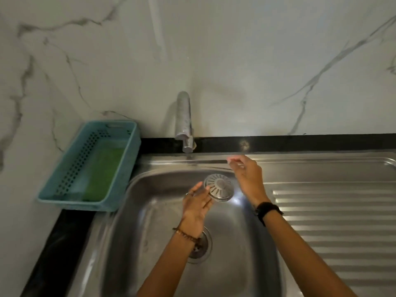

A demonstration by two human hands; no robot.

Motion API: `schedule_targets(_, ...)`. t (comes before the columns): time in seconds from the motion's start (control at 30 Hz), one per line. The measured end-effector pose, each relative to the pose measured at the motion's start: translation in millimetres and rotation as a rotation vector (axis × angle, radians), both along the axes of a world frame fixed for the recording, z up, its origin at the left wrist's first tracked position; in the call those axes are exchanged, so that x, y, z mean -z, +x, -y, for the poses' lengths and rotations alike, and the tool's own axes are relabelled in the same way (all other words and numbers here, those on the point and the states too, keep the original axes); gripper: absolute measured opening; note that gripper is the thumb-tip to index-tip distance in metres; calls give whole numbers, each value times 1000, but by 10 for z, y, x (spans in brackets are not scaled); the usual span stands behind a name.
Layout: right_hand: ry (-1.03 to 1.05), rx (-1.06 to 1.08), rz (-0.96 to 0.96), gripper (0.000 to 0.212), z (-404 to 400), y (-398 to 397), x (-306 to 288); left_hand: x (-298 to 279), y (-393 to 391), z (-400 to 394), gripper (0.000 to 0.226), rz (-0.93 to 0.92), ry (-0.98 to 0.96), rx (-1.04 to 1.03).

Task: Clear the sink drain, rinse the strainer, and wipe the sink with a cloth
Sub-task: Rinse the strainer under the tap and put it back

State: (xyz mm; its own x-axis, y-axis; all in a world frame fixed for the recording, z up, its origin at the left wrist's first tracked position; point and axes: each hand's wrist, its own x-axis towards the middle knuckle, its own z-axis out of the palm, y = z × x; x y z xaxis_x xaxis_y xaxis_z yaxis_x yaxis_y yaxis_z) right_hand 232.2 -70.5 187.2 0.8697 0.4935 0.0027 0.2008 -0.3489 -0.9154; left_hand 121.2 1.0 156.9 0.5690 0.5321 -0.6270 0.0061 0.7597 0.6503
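Observation:
My left hand holds the round metal strainer by its left edge, up above the steel sink basin and a little below and right of the tap. My right hand hovers just right of the strainer over the sink's back rim, with its fingers loosely bent and blurred. No water is seen running from the tap. The open drain hole shows on the basin floor, partly hidden by my left wrist.
A blue plastic basket holding a green scrub pad sits on the black counter left of the sink. The ribbed steel drainboard stretches to the right. A marble wall stands behind.

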Motion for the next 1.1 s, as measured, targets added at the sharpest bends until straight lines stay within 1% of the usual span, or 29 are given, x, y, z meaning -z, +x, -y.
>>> schedule_targets(0.07, 49, -75, -27, 21, -403, -22, -102, -19, -191, -297, 41, 20, -7, 3)
schedule_targets(0.13, 44, -114, -60, 25, -762, -52, -139, -30, -331, -550, 39, 47, -21, 27)
schedule_targets(0.2, 42, -100, -50, 25, -1007, -102, -111, -30, -426, -735, 34, 62, -42, 57)
schedule_targets(0.27, 54, -38, -50, 21, -1146, -145, -63, -8, -483, -856, 26, 69, -67, 80)
schedule_targets(0.33, 43, -21, -71, 23, -1244, -164, -35, 23, -521, -931, 17, 71, -92, 102)
schedule_targets(0.4, 56, -104, -162, 30, -1294, -143, -71, 64, -524, -951, 13, 65, -116, 116)
schedule_targets(0.47, 120, -153, -298, 34, -1282, -119, -145, 115, -512, -937, 10, 44, -145, 136)
schedule_targets(0.5, 113, -152, -299, 34, -1231, -125, -163, 145, -504, -923, 9, 35, -161, 150)
schedule_targets(0.57, -42, -107, -155, 28, -1052, -175, -93, 215, -492, -894, 9, 21, -192, 165)
schedule_targets(0.6, -158, -75, -122, 25, -941, -223, -27, 249, -493, -883, 9, 15, -209, 169)
schedule_targets(0.67, -415, -78, -199, 27, -730, -340, 135, 320, -498, -859, 9, 14, -243, 162)
schedule_targets(0.7, -506, -112, -273, 31, -647, -403, 199, 357, -512, -846, 9, 11, -256, 154)
schedule_targets(0.73, -544, -131, -328, 36, -590, -458, 238, 399, -527, -832, 10, 3, -256, 145)
schedule_targets(0.8, -504, -128, -332, 44, -535, -522, 285, 473, -565, -793, 12, -26, -208, 162)
schedule_targets(0.9, -318, -99, -274, 46, -495, -606, 280, 448, -588, -771, 34, -71, -130, 219)
schedule_targets(0.97, -208, -83, -283, 40, -447, -662, 294, 388, -557, -780, 36, -90, -121, 211)
schedule_targets(1.03, -148, -82, -309, 31, -369, -712, 365, 288, -527, -782, 34, -73, -126, 170)
schedule_targets(1.1, -108, -81, -347, 22, -285, -743, 493, 254, -502, -770, 32, -61, -61, 133)
